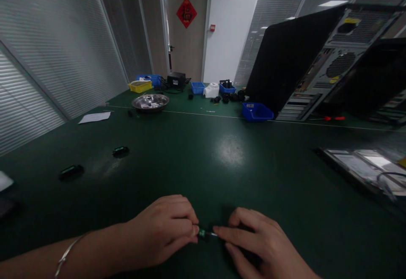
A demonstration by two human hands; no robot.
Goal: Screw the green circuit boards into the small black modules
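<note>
My left hand (169, 230) is closed in a pinch on a small green circuit board (202, 232) low over the table. A dark part with a thin, shiny metal end (213, 234) juts from the board toward the right. At that metal end is my right hand (258, 241), its index fingertip against it and the thumb bent below. What lies under the right fingers is hidden. Two small dark pieces with green tops, one nearer (71, 172) and one farther (121, 151), lie to the left on the dark green table (190, 156).
A metal bowl (150, 103) holding small items and a white paper (94, 117) are at the far left. A blue bin (257, 112) stands beside a large black computer case (294, 54). A flat metal-and-black panel (364, 167) lies at the right, a cable over it.
</note>
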